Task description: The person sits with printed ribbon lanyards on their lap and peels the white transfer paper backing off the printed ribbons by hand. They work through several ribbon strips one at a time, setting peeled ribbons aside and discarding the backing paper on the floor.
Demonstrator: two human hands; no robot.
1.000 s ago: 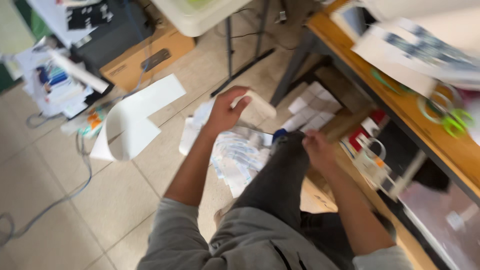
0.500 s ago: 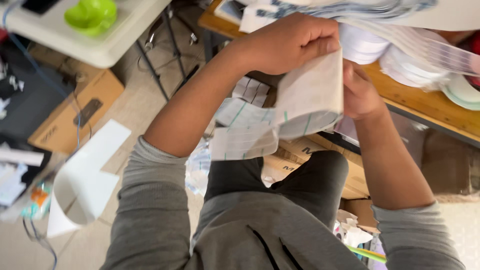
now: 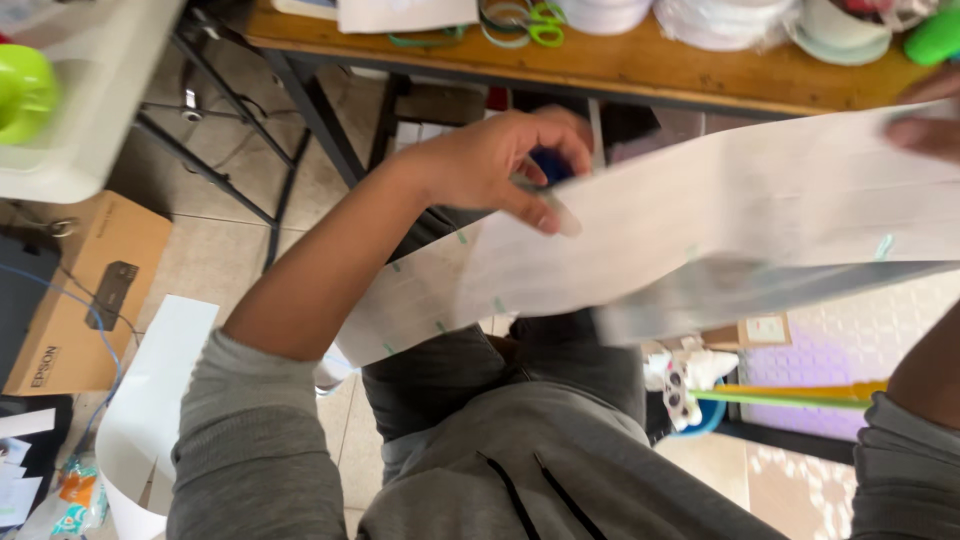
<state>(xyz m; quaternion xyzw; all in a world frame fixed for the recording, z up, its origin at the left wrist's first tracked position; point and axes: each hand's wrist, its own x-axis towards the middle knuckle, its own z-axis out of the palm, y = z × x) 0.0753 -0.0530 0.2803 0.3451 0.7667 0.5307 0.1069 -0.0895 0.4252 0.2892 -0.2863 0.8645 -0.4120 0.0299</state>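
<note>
The left hand [image 3: 500,165] reaches in from the lower left, forearm raised and wrist bent, its grip pinched shut on the near edge of one long paper sheet [image 3: 700,230] at mid-frame. That sheet stretches across the centre toward the right edge, above the person's lap. The right hand [image 3: 925,125] shows only partly at the upper right edge, fingers on the sheet's far end; I cannot tell how tightly it closes. One wooden counter [image 3: 640,65] runs along the top, one cardboard box [image 3: 85,290] sits at left.

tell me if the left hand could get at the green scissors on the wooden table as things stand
Probably yes, once it lets go. The left hand pinches the long paper sheet just below the table edge; the green scissors lie above it with nothing between.
</note>
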